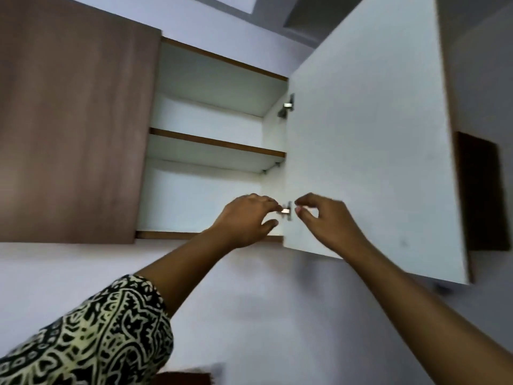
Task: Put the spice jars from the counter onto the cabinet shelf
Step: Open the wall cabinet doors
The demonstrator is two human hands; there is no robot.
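Left hand (247,218) up inside wall cabinet (273,151), fingers bent, tips at lower hinge (287,212), thumb spread below. Can't tell if it grips hinge, blurred. Right hand (324,218) just right of hinge, against open white door (361,134); thumb and forefinger curled close, nothing visible between.
Cabinet shelf (216,147): white, brown front edge, above both hands, bare. Bottom shelf (166,235) just under left hand. Closed brown door (75,120) left of left hand. Patterned sleeve (97,337) on left arm.
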